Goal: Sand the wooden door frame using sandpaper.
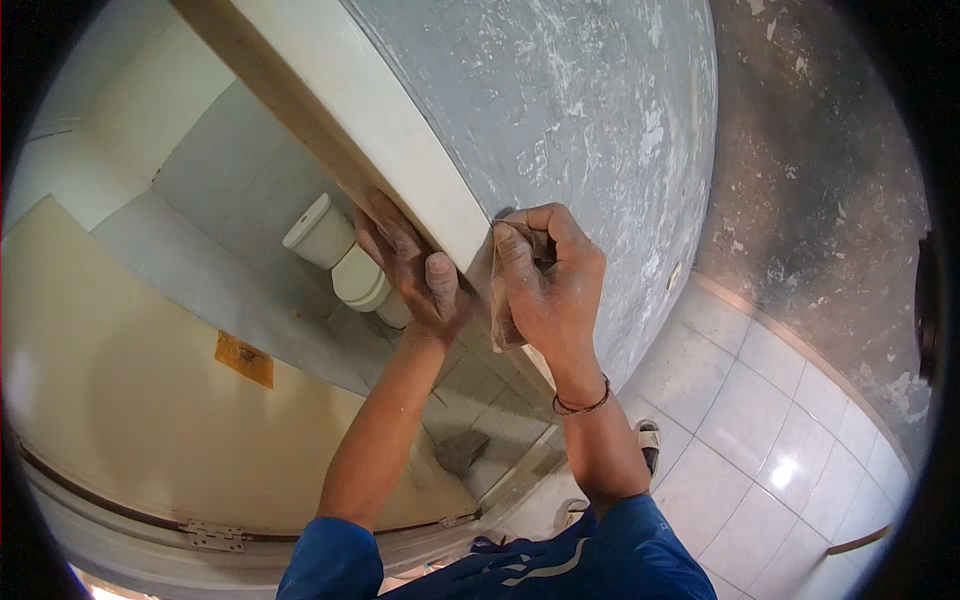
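Observation:
A white door frame (410, 150) runs slantwise from the top of the view down to the middle, with dust along its edge. My left hand (415, 270) lies against the inner side of the frame, fingers stretched along it and thumb raised. Pinched in my right hand (560, 285) is a folded, brownish piece of sandpaper (504, 310). It is at the frame's outer edge, beside the grey wall (580, 110). Dust coats both hands. My right fingers and thumb cover part of the sandpaper.
Beyond the doorway stands a white toilet (355, 280). An open cream door (160, 400) bearing a yellow-orange sticker (244, 360) is at the left, its hinge (214, 536) near the bottom. Light floor tiles (760, 430) spread at the right, below a patchy dark wall (810, 170).

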`<state>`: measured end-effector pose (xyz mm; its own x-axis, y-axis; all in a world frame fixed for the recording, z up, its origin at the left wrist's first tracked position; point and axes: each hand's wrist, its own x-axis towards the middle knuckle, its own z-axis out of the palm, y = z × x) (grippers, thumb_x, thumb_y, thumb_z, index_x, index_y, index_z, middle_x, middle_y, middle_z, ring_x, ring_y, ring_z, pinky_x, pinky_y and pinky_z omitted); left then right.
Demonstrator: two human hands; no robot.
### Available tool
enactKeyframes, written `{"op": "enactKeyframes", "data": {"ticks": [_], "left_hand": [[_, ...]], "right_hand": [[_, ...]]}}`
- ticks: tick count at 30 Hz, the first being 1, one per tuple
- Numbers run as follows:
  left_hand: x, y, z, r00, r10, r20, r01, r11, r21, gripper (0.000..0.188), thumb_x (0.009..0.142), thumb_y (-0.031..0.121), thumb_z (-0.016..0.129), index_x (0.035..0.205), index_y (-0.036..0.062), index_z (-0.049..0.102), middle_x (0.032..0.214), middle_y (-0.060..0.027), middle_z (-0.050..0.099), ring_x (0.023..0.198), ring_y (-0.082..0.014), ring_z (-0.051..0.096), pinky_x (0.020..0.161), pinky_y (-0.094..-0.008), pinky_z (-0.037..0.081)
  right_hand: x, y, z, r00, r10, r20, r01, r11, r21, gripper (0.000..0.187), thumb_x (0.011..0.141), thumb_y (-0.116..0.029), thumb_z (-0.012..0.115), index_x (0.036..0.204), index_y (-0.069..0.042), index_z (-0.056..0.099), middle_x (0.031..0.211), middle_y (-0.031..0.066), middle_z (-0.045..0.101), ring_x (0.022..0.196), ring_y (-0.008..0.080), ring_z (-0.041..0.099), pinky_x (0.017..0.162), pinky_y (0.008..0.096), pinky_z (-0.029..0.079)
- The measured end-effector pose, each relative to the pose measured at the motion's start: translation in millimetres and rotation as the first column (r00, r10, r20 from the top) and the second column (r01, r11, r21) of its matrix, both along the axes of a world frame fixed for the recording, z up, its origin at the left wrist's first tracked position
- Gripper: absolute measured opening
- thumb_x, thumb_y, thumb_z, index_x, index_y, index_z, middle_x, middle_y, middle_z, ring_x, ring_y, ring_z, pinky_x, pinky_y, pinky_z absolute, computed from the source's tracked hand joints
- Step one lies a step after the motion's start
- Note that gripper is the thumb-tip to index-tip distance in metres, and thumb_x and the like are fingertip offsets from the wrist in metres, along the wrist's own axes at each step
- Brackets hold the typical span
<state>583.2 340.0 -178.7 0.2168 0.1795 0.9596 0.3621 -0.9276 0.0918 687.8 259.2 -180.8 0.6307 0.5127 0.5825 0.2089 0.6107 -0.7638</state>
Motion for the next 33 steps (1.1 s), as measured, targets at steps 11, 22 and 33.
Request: {"op": "enactKeyframes", "data": {"ticks": [11, 22, 33], "left_hand": [[0.2, 2.9, -4.8, 0.999, -0.007, 0.033, 0.006, 1.0, 0.009, 0.075, 0.103, 0.051, 0.026, 0.152, -0.0054, 0.019, 0.149, -0.0353, 0.019, 0.137, -0.0432, 0.022, 0.109, -0.0544, 0.024], [-1.6, 12.5, -7.4, 0.997, -0.042, 0.058, 0.035, 0.993, 0.114, 0.066, 0.105, 0.042, 0.028, 0.151, -0.0046, 0.025, 0.15, -0.0338, 0.021, 0.138, -0.0443, 0.026, 0.109, -0.0538, 0.026], [-2.2, 13.7, -9.4, 0.996, -0.063, 0.068, 0.057, 0.994, 0.088, 0.058, 0.105, 0.032, 0.029, 0.151, -0.0037, 0.028, 0.152, -0.0323, 0.022, 0.14, -0.0418, 0.026, 0.111, -0.0519, 0.026]], "right_hand": [[-11.8, -6.2, 7.3, 0.998, -0.065, -0.017, 0.064, 0.996, -0.062, 0.009, 0.086, -0.006, 0.065, 0.087, 0.002, 0.064, 0.07, 0.0064, 0.064, 0.065, 0.0081, 0.056, 0.061, 0.0255, 0.046], [-17.6, -16.9, -16.8, 0.996, 0.05, -0.073, -0.054, 0.997, -0.047, 0.006, 0.089, -0.003, 0.063, 0.09, 0.003, 0.064, 0.074, 0.0041, 0.065, 0.067, 0.0075, 0.058, 0.064, 0.024, 0.048], [-27.9, -6.3, 9.8, 0.956, -0.212, 0.203, 0.168, 0.962, 0.214, 0.008, 0.082, 0.005, 0.066, 0.086, 0.001, 0.061, 0.078, 0.011, 0.064, 0.063, 0.0175, 0.064, 0.058, 0.0269, 0.05]]}}
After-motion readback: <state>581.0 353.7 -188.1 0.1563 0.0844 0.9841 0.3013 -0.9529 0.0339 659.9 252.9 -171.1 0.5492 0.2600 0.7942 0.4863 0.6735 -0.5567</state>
